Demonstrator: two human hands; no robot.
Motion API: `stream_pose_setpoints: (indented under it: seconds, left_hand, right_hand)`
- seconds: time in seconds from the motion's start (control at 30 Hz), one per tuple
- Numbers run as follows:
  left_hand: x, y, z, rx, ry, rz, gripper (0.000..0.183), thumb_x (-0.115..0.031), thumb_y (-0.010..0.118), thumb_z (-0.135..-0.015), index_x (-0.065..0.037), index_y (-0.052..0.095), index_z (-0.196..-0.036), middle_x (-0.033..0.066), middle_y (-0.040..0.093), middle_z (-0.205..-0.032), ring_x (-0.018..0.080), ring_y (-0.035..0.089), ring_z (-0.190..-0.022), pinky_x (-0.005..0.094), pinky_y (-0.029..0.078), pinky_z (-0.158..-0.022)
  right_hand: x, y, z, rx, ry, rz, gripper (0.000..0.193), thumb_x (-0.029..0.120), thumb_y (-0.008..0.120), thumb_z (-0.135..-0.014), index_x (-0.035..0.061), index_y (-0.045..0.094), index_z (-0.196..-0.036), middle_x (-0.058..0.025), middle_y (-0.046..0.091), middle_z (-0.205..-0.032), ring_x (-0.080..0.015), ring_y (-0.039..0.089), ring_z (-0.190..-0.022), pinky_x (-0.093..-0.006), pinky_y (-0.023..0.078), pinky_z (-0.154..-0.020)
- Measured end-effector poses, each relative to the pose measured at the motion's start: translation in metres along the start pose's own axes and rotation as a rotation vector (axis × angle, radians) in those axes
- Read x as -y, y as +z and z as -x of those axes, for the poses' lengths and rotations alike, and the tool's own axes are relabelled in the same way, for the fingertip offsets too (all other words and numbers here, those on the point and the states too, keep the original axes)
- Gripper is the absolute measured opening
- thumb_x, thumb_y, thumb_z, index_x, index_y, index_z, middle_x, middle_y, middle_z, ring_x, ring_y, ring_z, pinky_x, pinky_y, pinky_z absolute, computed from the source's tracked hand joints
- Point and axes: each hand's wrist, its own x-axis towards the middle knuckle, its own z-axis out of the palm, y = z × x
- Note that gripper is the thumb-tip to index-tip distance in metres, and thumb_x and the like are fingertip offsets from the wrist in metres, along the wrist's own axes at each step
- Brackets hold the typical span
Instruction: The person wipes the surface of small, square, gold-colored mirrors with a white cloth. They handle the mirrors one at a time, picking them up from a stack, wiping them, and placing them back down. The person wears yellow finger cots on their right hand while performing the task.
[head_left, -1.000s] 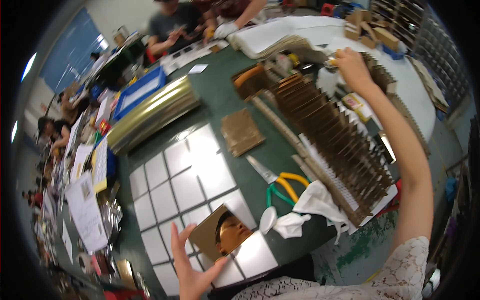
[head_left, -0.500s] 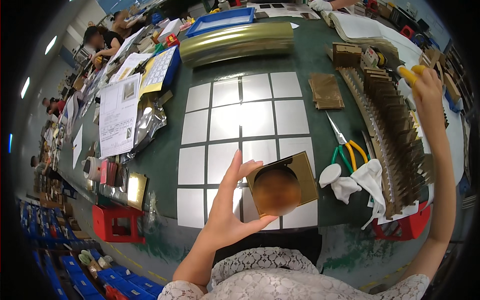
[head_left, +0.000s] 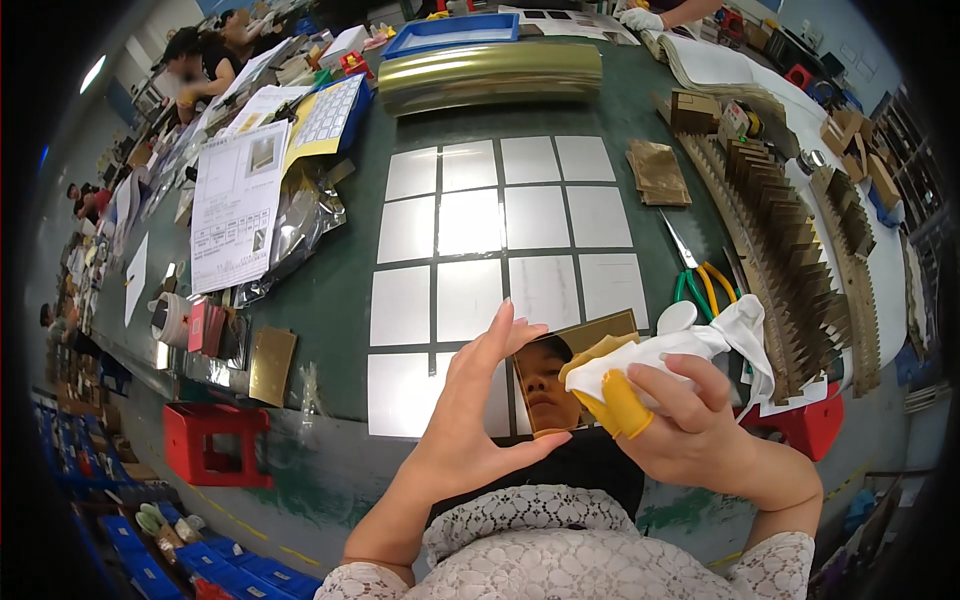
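Right hand has come in, its cloth half-hiding the mirror plate pinched in left hand grip.

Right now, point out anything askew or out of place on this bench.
The grid of silver square sheets lies neat. Left of it, a crumpled clear plastic bag sprawls, partly under the printed paper sheet. The scissors lie loose beside the grid. No damage shows.

- The gold plate is polished metal, mirror-glossy.
- The white cloth is soft, matt, crumpled fabric.
- The yellow finger cot looks like smooth rubber.
- The silver squares have a satin metallic sheen.
- The table has a matt green top.
- The gold roll is shiny foil.
- The scissors have bright steel blades and glossy plastic handles.
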Motion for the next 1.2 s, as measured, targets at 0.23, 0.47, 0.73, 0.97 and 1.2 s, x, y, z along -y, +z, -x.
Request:
stream_pose_setpoints:
  seconds: [0.23, 0.47, 0.73, 0.97, 1.2]
  left_hand:
    - [-0.004, 0.001, 0.004, 0.027, -0.016, 0.095, 0.112, -0.017, 0.085, -0.066, -0.004, 0.013, -0.151, 0.0145, 0.052, -0.133, 0.0304, 0.044, -0.129, 0.0425, 0.028, -0.108]
    - [-0.002, 0.005, 0.006, 0.006, -0.03, 0.076, 0.113, -0.017, 0.086, -0.065, -0.003, 0.014, -0.151, 0.0152, 0.053, -0.133, 0.0302, 0.045, -0.127, 0.0422, 0.031, -0.107]
    - [0.001, 0.009, 0.002, 0.004, -0.006, 0.088, 0.112, -0.017, 0.086, -0.064, -0.002, 0.016, -0.15, 0.0151, 0.053, -0.132, 0.0305, 0.047, -0.126, 0.0421, 0.032, -0.106]
    - [0.002, 0.009, 0.003, 0.001, 0.0, 0.093, 0.112, -0.017, 0.087, -0.064, -0.003, 0.017, -0.15, 0.015, 0.053, -0.132, 0.0304, 0.047, -0.126, 0.0421, 0.032, -0.106]
    - [0.001, 0.01, 0.003, 0.056, -0.042, 0.112, 0.11, -0.018, 0.086, -0.065, -0.003, 0.016, -0.15, 0.0146, 0.054, -0.131, 0.0307, 0.045, -0.127, 0.0426, 0.032, -0.106]
  right_hand:
    - [0.0, 0.008, -0.011, 0.009, 0.026, -0.036, 0.023, 0.013, 0.067, -0.068, 0.0082, 0.069, -0.09, 0.0016, 0.055, -0.098, -0.016, 0.049, -0.112, -0.039, 0.041, -0.1]
    - [-0.004, 0.009, -0.002, 0.0, 0.084, -0.061, 0.023, 0.012, 0.067, -0.066, 0.0076, 0.069, -0.088, 0.0017, 0.055, -0.098, -0.0155, 0.05, -0.11, -0.0393, 0.042, -0.098]
    - [-0.003, 0.006, 0.001, -0.044, 0.073, -0.075, 0.025, 0.014, 0.067, -0.065, 0.007, 0.068, -0.089, -0.0003, 0.051, -0.09, -0.0174, 0.05, -0.109, -0.0405, 0.04, -0.098]
    - [0.004, 0.005, 0.001, 0.021, 0.007, -0.115, 0.021, 0.014, 0.067, -0.066, 0.008, 0.068, -0.086, 0.0004, 0.053, -0.094, -0.0172, 0.05, -0.108, -0.0394, 0.04, -0.099]
    - [-0.006, 0.015, -0.005, 0.008, 0.06, -0.1, 0.022, 0.015, 0.066, -0.065, 0.008, 0.068, -0.086, 0.0001, 0.052, -0.092, -0.0172, 0.05, -0.108, -0.0413, 0.04, -0.099]
